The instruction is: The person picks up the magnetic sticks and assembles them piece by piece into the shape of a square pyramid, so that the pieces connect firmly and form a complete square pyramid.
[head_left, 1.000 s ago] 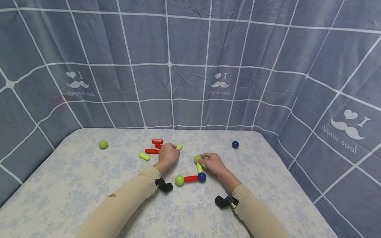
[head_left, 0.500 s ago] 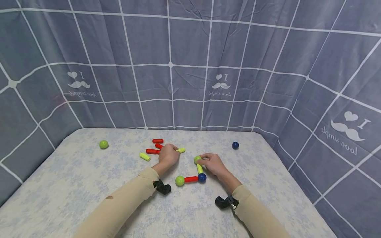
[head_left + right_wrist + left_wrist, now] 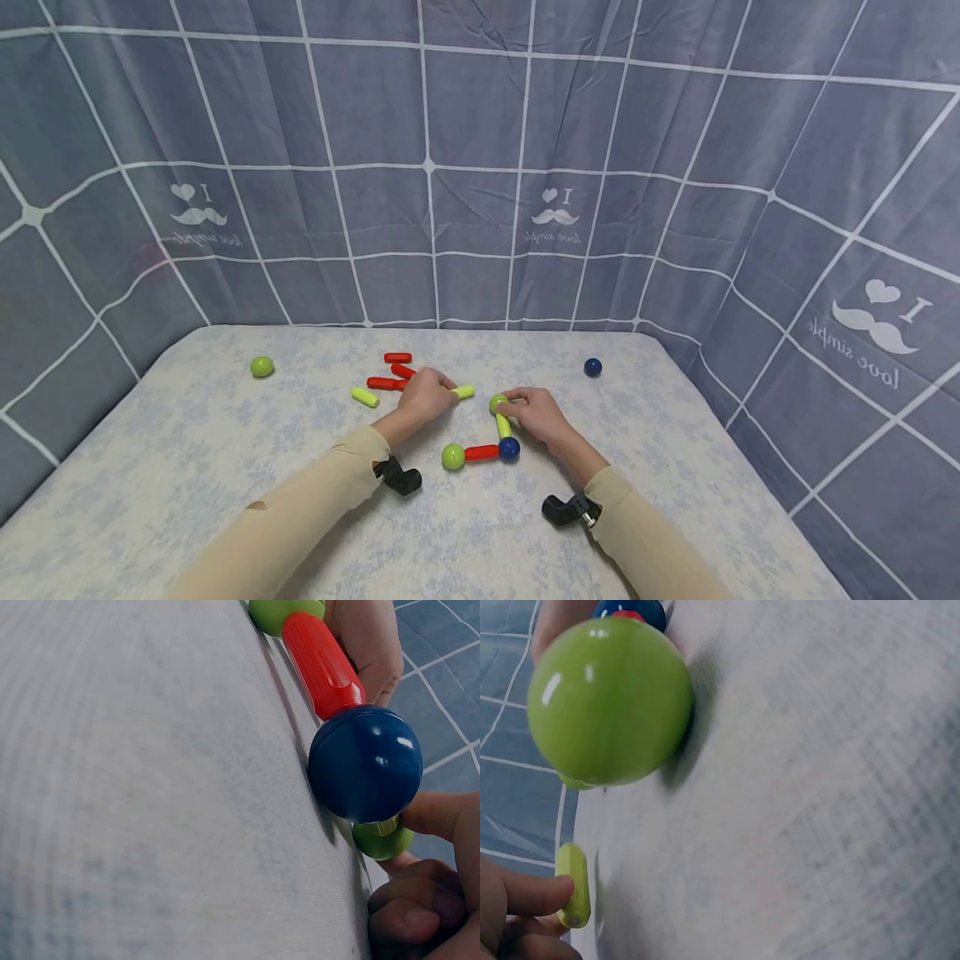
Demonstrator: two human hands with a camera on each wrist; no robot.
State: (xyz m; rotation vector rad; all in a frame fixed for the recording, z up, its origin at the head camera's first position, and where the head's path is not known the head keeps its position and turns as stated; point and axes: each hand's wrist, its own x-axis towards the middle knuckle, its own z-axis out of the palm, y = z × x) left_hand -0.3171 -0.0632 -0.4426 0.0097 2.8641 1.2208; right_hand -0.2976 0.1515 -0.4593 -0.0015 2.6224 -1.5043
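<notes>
Yellow rod (image 3: 462,391) pinched in left hand (image 3: 426,392), just left of green ball (image 3: 498,403). Right hand (image 3: 537,412) clasping that ball atop the joined rods and balls on counter (image 3: 225,450).

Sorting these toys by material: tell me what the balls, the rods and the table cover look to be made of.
Green ball and blue ball: glossy, probably hard plastic, showing sharp light spots. Red rod: smooth shiny plastic, it seems. Pale flowered table cover: matte woven cloth, with a fine weave visible in the wrist views.
</notes>
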